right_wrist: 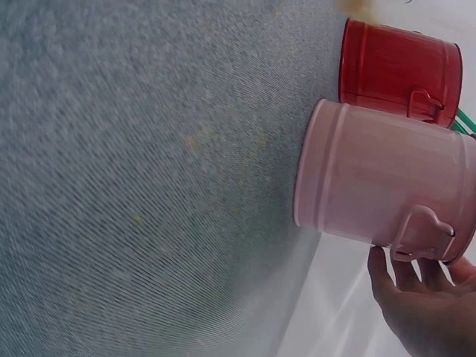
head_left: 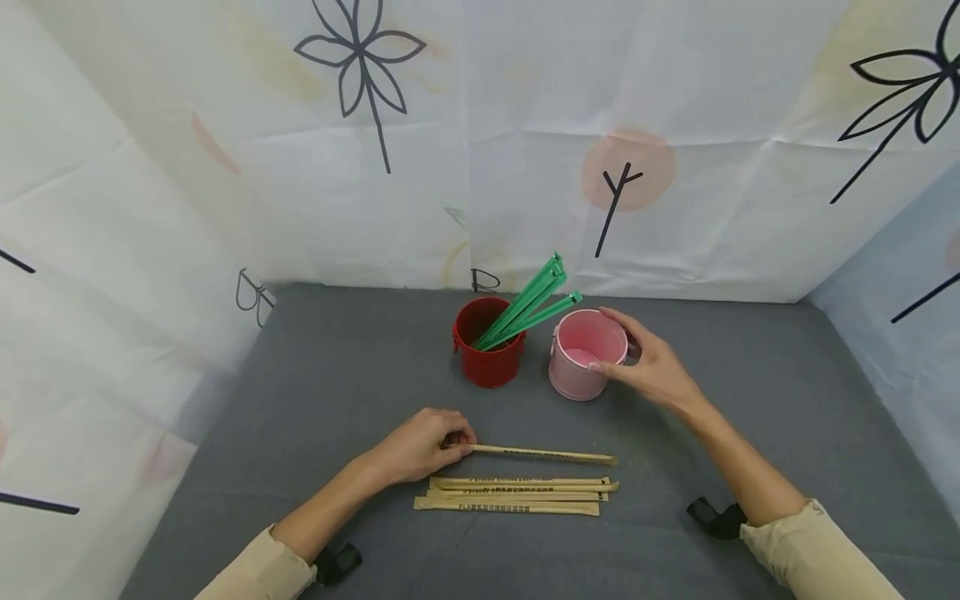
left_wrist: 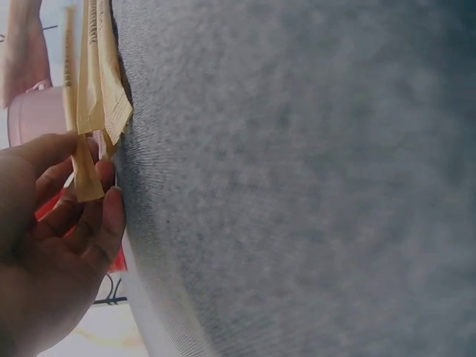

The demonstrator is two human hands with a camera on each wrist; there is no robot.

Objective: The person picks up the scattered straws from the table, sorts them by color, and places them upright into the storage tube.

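Observation:
My left hand (head_left: 423,446) pinches the left end of a slim straw in a tan paper wrapper (head_left: 543,454), its other end pointing right. In the left wrist view the wrapper's flat end (left_wrist: 89,186) sticks out past the thumb and fingers. Just in front lie several more paper-wrapped straws (head_left: 517,507), side by side with dark print on them. My right hand (head_left: 656,371) holds a small pink metal bucket (head_left: 576,382) at its right side, thumb and fingers around the rim. The bucket stands upright, its pink inside floor showing.
Left of the pink bucket stands a red bucket (head_left: 489,370) with several green-wrapped sticks (head_left: 528,304) leaning out to the right. A grey cloth (head_left: 337,358) covers the table, and a white patterned curtain (head_left: 510,208) hangs behind it.

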